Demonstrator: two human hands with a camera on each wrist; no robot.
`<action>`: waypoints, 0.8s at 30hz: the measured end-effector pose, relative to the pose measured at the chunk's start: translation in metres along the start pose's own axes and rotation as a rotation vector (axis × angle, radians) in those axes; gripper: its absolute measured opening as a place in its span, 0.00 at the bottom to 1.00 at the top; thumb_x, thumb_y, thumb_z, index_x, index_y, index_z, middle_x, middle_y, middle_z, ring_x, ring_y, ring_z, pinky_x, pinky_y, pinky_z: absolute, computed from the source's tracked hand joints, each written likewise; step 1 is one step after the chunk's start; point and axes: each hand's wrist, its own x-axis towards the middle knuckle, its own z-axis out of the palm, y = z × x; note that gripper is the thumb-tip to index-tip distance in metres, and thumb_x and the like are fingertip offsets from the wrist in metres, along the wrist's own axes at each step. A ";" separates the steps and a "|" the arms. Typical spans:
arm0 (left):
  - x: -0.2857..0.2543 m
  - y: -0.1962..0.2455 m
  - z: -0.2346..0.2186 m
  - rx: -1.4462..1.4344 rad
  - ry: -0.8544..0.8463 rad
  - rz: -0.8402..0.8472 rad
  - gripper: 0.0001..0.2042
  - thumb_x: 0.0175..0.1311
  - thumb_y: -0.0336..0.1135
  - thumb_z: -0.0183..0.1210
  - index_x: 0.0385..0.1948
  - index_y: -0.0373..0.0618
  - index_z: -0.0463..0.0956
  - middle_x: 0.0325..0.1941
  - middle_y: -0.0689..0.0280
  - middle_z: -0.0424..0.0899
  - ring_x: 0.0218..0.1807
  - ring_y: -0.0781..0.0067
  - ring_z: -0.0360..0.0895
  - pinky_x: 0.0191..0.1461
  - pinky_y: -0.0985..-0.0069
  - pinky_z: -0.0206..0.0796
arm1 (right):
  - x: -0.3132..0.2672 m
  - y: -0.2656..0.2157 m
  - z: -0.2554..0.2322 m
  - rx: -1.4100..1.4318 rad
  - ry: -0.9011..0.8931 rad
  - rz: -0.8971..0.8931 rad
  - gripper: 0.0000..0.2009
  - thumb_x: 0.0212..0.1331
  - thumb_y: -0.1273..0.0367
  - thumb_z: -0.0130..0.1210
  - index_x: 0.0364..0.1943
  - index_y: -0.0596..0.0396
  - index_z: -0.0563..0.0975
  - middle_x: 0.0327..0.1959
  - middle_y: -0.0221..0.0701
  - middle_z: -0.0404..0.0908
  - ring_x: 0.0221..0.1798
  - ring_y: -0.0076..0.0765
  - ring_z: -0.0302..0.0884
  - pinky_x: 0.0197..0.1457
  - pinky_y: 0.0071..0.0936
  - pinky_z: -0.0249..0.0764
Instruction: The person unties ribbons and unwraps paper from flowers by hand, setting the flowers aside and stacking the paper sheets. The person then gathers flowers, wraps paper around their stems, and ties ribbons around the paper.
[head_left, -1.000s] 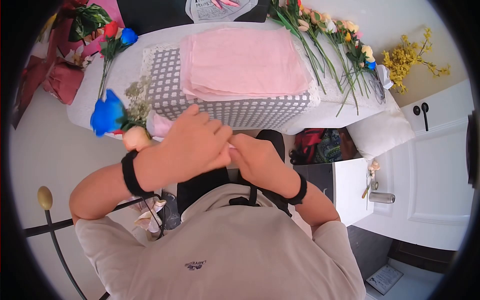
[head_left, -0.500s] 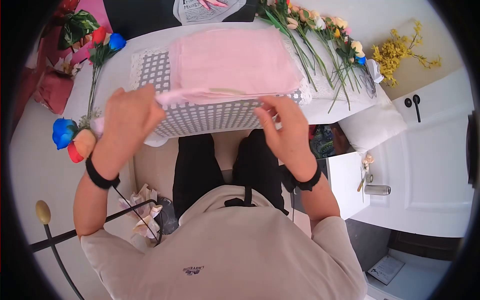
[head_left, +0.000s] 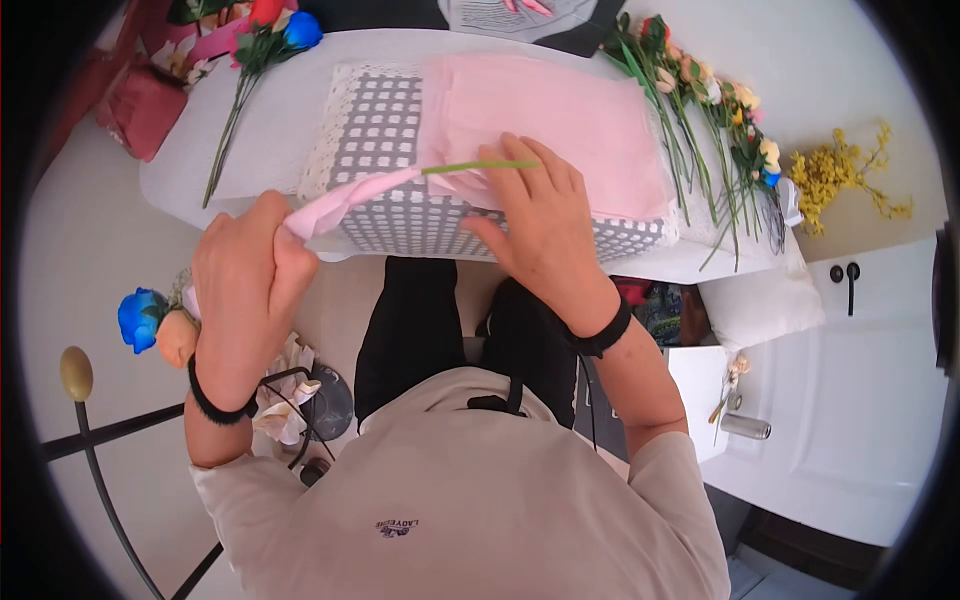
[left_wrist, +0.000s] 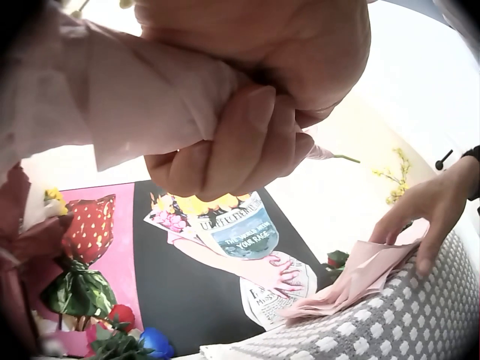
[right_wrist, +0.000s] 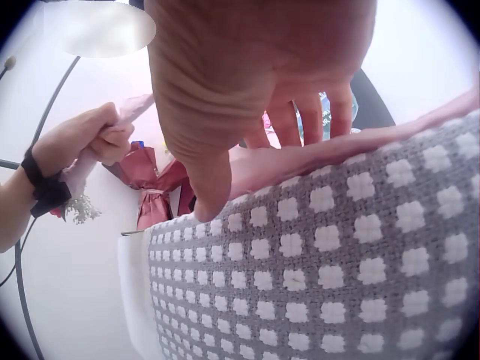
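Observation:
My left hand (head_left: pixel 245 275) grips a small bouquet by its pink paper wrap (head_left: pixel 350 197), held in front of the table's near edge. A green stem (head_left: pixel 475 166) pokes out of the wrap's narrow end toward the right. At the other end, beyond the left wrist, are a blue flower (head_left: pixel 142 318) and a peach rose (head_left: pixel 177 337). My right hand (head_left: pixel 540 215) touches the front of a stack of pink paper sheets (head_left: pixel 570 110), fingers extended over it and thumb spread at the front edge. In the left wrist view, curled fingers (left_wrist: pixel 247 142) close round the wrap.
A grey-and-white patterned cloth (head_left: pixel 385 120) lies under the stack. Stemmed flowers (head_left: pixel 700 130) spread along the table's right side; red and blue flowers (head_left: pixel 262 60) lie at the left. A black stand (head_left: pixel 100 440) is beside the left arm, a white cushion (head_left: pixel 760 285) at the right.
The hands have parted from their hold together on the bouquet. The left carried it leftward, and the right moved up onto the pink paper stack. The head view has shifted.

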 end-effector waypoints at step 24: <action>-0.026 -0.029 0.007 -0.130 -0.046 -0.076 0.05 0.65 0.27 0.48 0.31 0.35 0.69 0.23 0.50 0.66 0.29 0.49 0.63 0.35 0.54 0.54 | 0.023 0.000 0.023 -0.160 0.012 0.034 0.23 0.49 0.71 0.65 0.54 0.57 0.78 0.46 0.37 0.81 0.47 0.47 0.79 0.47 0.42 0.78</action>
